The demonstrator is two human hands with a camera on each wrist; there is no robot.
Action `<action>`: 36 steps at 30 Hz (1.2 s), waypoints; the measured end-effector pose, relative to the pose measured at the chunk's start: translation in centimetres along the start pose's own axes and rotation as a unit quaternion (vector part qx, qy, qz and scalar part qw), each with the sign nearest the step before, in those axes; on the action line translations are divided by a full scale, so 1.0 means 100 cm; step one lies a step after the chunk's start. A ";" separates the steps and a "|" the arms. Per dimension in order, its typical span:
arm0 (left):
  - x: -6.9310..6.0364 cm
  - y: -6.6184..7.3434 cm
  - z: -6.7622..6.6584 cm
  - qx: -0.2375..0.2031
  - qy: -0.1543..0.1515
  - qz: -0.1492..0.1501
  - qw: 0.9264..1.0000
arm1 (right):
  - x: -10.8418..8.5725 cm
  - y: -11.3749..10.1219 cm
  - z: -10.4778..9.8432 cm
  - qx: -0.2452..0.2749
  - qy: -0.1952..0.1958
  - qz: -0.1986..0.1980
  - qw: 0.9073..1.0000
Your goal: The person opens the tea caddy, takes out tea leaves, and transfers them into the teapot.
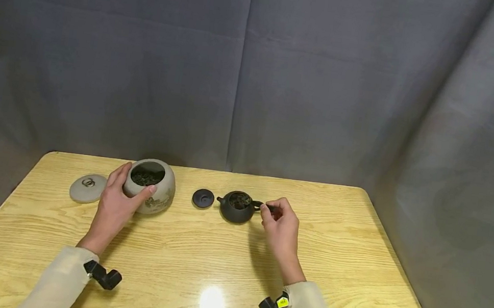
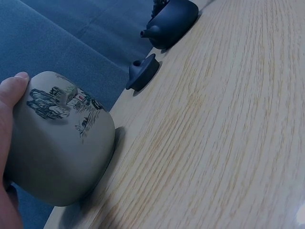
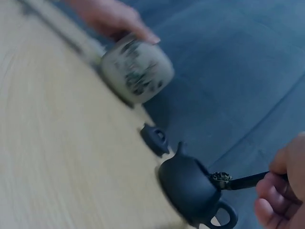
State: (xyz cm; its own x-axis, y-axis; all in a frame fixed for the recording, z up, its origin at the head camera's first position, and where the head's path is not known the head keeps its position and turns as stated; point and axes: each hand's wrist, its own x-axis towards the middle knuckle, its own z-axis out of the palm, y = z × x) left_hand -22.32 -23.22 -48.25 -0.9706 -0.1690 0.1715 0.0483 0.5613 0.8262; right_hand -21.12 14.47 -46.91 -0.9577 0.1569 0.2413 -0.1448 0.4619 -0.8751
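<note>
My left hand [image 1: 118, 205] grips the round grey jar [image 1: 163, 196], fingers at its far left side and thumb on the near rim; dark leaves show inside. The jar leans a little, with a painted landscape on its wall [image 2: 62, 143]. My right hand [image 1: 281, 230] pinches a dark scoop [image 3: 250, 181] whose tip, heaped with dry leaves [image 3: 220, 177], is at the mouth of the black teapot [image 3: 188, 186]. From above, leaves show in the mouth of the teapot [image 1: 236, 215].
The black teapot lid [image 1: 203, 198] lies between the jar and the teapot. To the left of the jar is the grey jar lid [image 1: 87, 188] with a ring-shaped knob. Grey curtains [image 1: 238, 71] stand behind and beside the wooden table [image 1: 176, 279].
</note>
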 end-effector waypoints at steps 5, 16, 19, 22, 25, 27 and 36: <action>0.001 0.002 0.001 -0.002 0.000 0.003 1.000 | -0.003 0.004 0.003 -0.124 -0.010 -0.156 0.980; -0.001 0.003 0.000 -0.005 -0.004 -0.002 1.000 | -0.004 0.003 -0.012 -0.036 -0.011 -0.088 0.995; -0.001 0.003 0.000 -0.005 -0.002 -0.001 1.000 | 0.000 0.004 -0.021 0.074 -0.006 0.004 0.997; -0.001 0.002 -0.001 -0.004 -0.001 0.000 1.000 | 0.002 0.007 -0.032 0.153 0.001 0.056 0.987; -0.001 0.002 -0.002 -0.003 0.000 0.001 1.000 | 0.002 0.011 -0.043 0.176 0.002 0.076 0.981; -0.001 0.002 -0.002 -0.003 0.001 0.002 1.000 | 0.000 0.014 -0.050 0.174 0.002 0.082 0.981; -0.002 0.003 0.000 -0.004 0.001 0.001 1.000 | -0.007 0.029 -0.071 0.140 0.039 0.112 0.983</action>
State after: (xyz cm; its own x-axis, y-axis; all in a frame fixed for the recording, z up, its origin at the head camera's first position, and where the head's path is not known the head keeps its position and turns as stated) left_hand -22.10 -23.03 -48.09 -0.9701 -0.1695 0.1740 0.0519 0.5549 0.8303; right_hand -19.09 21.88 -46.62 -0.9530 0.2988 0.0512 -0.0059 0.1506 -0.9886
